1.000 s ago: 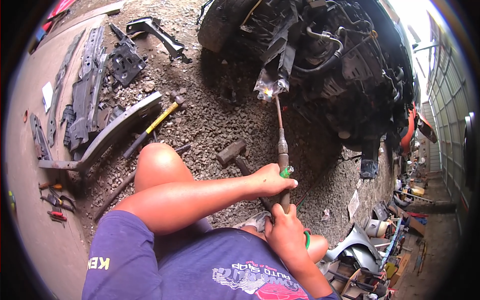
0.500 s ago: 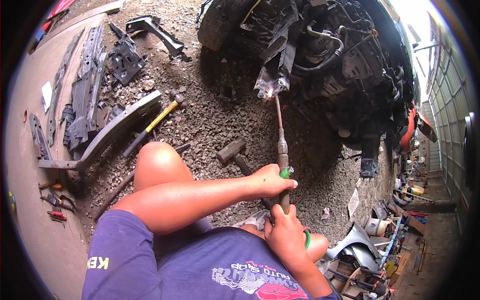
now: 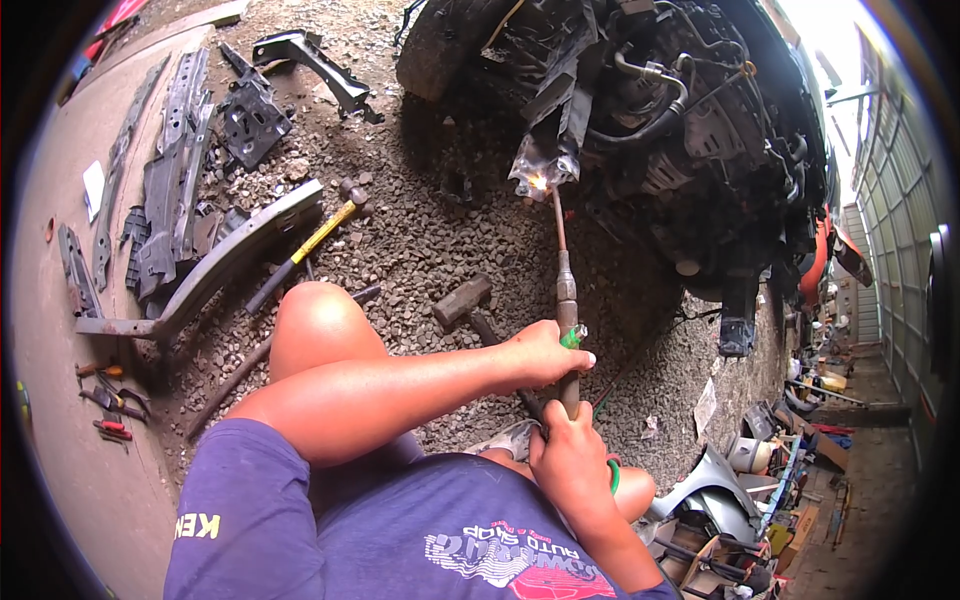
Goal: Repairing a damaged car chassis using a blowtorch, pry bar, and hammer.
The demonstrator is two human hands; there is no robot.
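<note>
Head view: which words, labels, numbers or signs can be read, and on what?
Shirt front: pale and pink-red lettering, upside down in this view; wording withheld.
Sleeve: yellow capital letters, partly turned out of view; wording withheld.
Hammer handle: any marking too small to read.
White sheet: no readable text.

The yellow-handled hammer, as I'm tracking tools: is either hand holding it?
No: the yellow-handled hammer lies on gravel, while the left hand and right hand grip the torch.

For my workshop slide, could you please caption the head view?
Left hand and right hand grip a torch-like tool, its tip by a bright glow on the metal rail of a car.
</note>
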